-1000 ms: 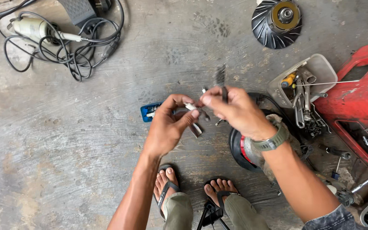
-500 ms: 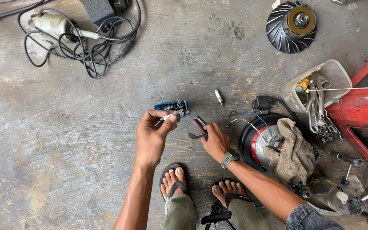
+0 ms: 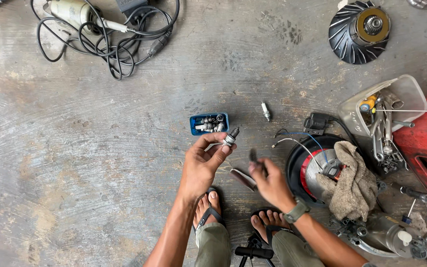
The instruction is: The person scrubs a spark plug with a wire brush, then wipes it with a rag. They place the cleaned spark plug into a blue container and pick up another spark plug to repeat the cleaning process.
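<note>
Up at the far left a grinder [image 3: 72, 11] lies on the concrete floor [image 3: 75, 148] in a tangle of black cable [image 3: 119, 47]. Further along, a small blue box [image 3: 209, 123] of metal bits sits just beyond the person's hands. The left hand [image 3: 201, 165] is raised a little over the floor, its fingers [image 3: 222, 151] pinching a spark plug [image 3: 231, 137] at the tips, the plug tilted up and right, close to the box but not touching it. A second plug [image 3: 266, 111] lies loose on the floor, a bit right of the box. The right hand [image 3: 270, 180] is curled shut around a thin dark tool [image 3: 253, 157] that sticks up between its fingers; I can't make out what kind it is. Just beside that hand a dark reddish strip [image 3: 243, 179] rests on the floor. Both feet in sandals [image 3: 208, 215] are planted below the hands. Right of the hand sits a round red-and-black engine part [image 3: 305, 170] with loose wires, a dirty rag [image 3: 354, 185] draped on it. Beyond that a cut plastic jug [image 3: 406, 96] holds wrenches, beside a red body panel [image 3: 423, 143], and a black finned fan [image 3: 362, 30] lies at the top right.
</note>
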